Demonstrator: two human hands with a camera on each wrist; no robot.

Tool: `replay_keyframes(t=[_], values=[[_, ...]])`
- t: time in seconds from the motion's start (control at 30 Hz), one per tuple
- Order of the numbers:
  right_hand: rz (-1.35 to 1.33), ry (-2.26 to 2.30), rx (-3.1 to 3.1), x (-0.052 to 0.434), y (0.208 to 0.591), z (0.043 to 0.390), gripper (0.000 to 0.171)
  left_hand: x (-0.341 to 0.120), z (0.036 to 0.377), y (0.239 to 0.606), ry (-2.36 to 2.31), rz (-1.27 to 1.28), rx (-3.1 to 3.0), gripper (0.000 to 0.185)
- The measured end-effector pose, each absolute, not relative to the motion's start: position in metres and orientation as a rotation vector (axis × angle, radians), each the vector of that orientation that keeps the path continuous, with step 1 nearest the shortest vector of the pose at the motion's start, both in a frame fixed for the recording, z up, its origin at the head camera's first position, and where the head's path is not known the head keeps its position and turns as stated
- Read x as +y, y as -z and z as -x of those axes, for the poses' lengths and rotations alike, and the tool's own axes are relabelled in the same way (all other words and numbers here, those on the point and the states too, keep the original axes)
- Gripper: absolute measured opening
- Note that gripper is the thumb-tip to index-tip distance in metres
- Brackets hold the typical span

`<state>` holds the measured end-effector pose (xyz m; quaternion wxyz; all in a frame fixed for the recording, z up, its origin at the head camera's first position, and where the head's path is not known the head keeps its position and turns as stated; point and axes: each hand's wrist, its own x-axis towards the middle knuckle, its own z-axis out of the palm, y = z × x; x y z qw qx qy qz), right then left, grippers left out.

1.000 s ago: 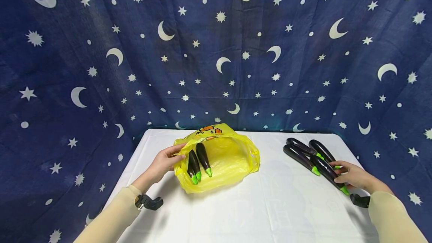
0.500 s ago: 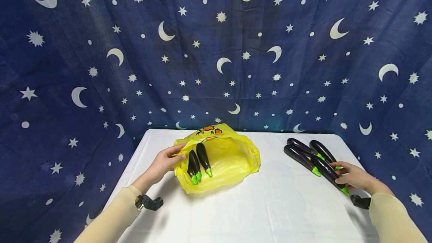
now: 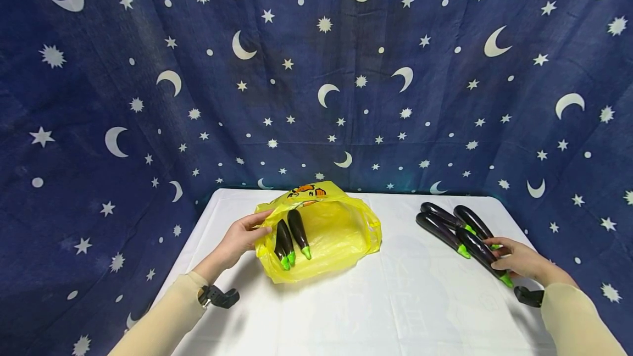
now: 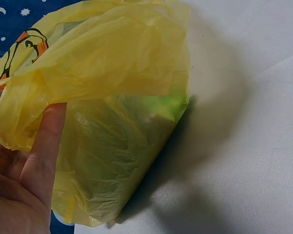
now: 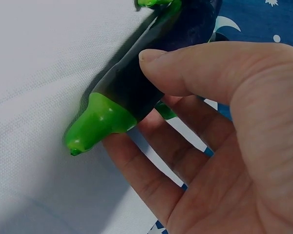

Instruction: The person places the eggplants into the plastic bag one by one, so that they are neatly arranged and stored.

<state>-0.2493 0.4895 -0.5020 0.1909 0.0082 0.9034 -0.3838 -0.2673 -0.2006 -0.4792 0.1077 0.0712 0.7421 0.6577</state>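
Observation:
An open yellow plastic bag (image 3: 341, 229) lies on a white table (image 3: 395, 301), with two dark purple eggplants (image 3: 298, 228) inside, green stems toward me. My left hand (image 3: 243, 235) holds the bag's left rim, and in the left wrist view the film (image 4: 117, 92) drapes over a finger (image 4: 44, 146). At the right, my right hand (image 3: 500, 256) grips one eggplant (image 3: 476, 249) of a small pile. In the right wrist view my thumb (image 5: 195, 68) lies on top of that eggplant (image 5: 136, 87) and my fingers curl beneath it, while its green stem (image 5: 95, 126) rests on the cloth.
Three more eggplants (image 3: 439, 228) lie side by side behind the gripped one, near the table's right edge. A dark blue backdrop (image 3: 316, 70) with moons and stars hangs behind the table and down both sides.

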Motion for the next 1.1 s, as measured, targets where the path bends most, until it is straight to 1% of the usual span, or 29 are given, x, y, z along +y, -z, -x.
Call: replay_keyframes(t=[1.1], values=[[-0.015, 1.088, 2.556, 0.4883, 0.5017, 0.2482, 0.066, -0.2003, 0.268, 0.4797, -1.929, -0.182, 2.195, 0.055]])
